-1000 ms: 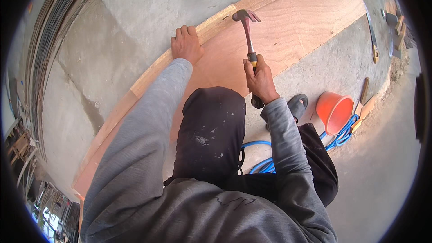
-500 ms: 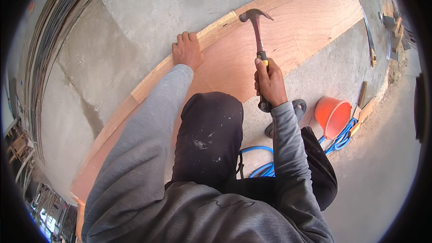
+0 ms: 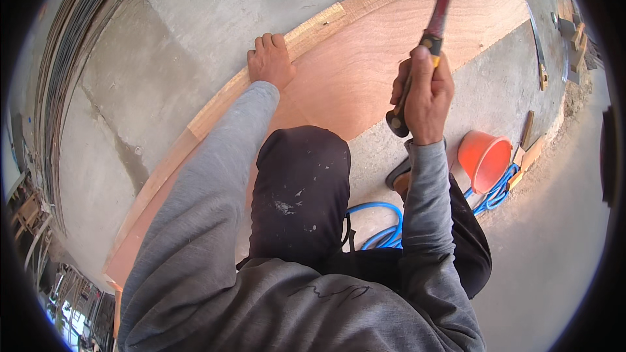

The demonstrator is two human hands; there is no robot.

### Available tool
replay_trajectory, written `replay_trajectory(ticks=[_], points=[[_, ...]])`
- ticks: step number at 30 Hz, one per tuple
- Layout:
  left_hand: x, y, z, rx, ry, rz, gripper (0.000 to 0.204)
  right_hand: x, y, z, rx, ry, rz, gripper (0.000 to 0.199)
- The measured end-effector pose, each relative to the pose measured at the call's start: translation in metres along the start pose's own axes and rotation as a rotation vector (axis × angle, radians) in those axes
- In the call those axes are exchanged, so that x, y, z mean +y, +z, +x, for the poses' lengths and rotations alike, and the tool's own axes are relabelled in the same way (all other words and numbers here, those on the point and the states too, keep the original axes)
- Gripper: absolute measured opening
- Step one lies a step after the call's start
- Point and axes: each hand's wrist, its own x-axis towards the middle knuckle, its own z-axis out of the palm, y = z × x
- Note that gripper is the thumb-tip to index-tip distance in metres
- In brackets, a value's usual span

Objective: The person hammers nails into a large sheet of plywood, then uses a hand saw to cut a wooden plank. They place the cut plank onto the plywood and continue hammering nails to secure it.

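Head view: left hand (image 3: 270, 62) clasped the wooden strip (image 3: 316, 30) along the plywood panel's (image 3: 372, 72) far edge, likely steadying it, while right hand (image 3: 429, 98) clenched the hammer (image 3: 441, 6), above the panel, low-handled, likely for leverage.

We see the grey concrete floor (image 3: 202, 10). Directly on it lies a reddish plywood sheet (image 3: 365, 85), with a wooden strip (image 3: 310, 38) along its far edge. At left we notice thin rods (image 3: 64, 65); at right, an orange bucket (image 3: 473, 150) beside blue hose (image 3: 499, 197).
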Motion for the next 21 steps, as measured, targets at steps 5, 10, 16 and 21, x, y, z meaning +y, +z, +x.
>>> replay_trajectory(ticks=[5,10,16,21], points=[[0.0,-0.001,0.0,-0.036,-0.019,0.027,0.053,0.019,0.029,0.001,0.291,-0.471,0.517,0.039],[-0.004,-0.002,0.003,0.088,-0.013,0.018,0.049,0.063,0.018,-0.011,-0.253,0.135,-0.393,0.028],[-0.003,0.003,0.0,0.006,-0.002,0.014,0.046,0.027,0.031,-0.006,0.139,-0.458,0.326,0.03],[-0.003,-0.001,0.002,0.027,0.009,-0.041,0.042,0.065,0.019,-0.009,-0.38,-0.05,-0.677,0.026]])
